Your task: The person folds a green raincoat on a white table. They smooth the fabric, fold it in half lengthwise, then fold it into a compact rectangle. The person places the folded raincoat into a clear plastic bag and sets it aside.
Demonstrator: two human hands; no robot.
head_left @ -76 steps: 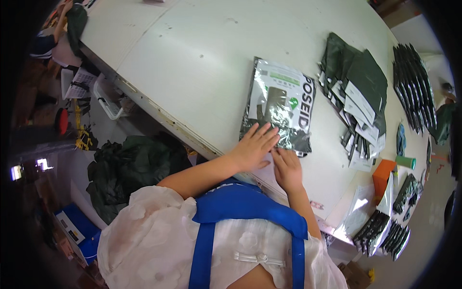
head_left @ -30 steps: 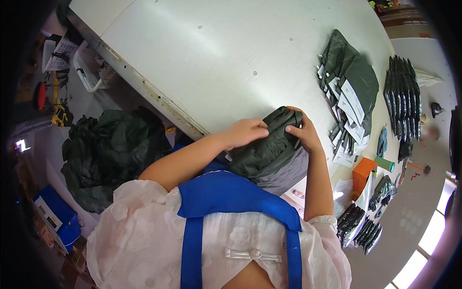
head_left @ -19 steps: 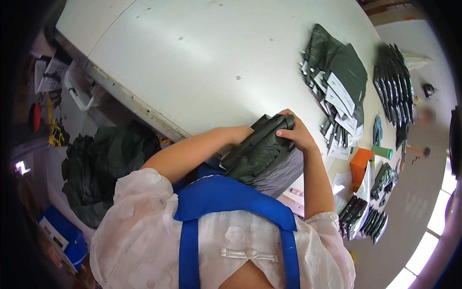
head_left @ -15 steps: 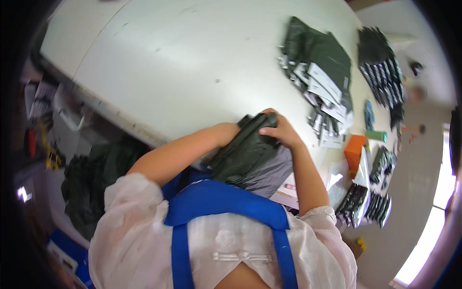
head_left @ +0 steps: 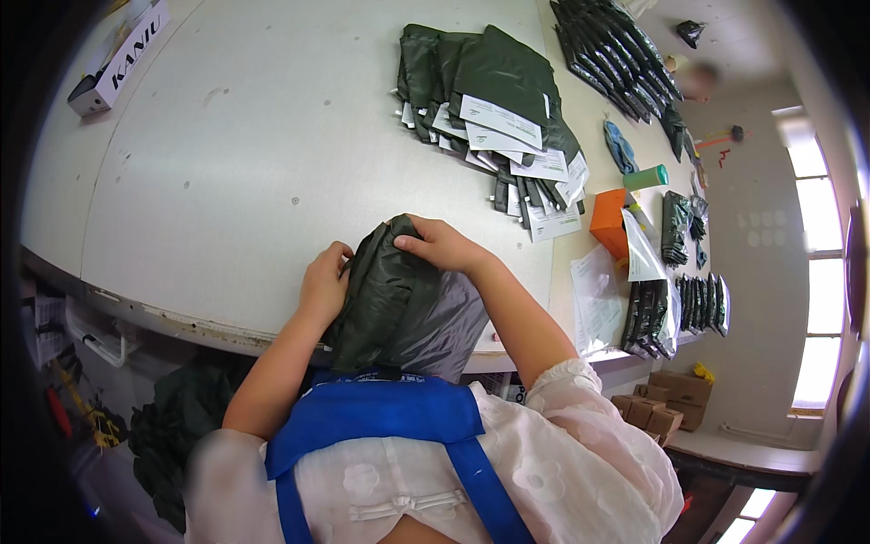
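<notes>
A folded dark green piece of thin, shiny cloth (head_left: 385,295) with a grey side (head_left: 453,317) stands up at the table's near edge, against my blue apron (head_left: 381,408). My right hand (head_left: 439,243) grips its top edge, the thumb on the near face and the fingers partly hidden behind. Along its left side, my left hand (head_left: 324,276) has its fingers bent against the cloth edge. Whether the cloth is a garment or a bag I cannot make out.
On the white table (head_left: 217,208), farther right, lies a stack of folded dark green pieces (head_left: 503,77) with white labels. An orange box (head_left: 610,222), a green cylinder (head_left: 645,177) and dark packages (head_left: 616,59) line the right side. Dark cloth (head_left: 181,417) hangs below the left edge.
The view has turned, so the table's contents appear farther left. My left hand's fingers, hidden behind the cloth before, now show at its left side. My right hand keeps its hold on top.
</notes>
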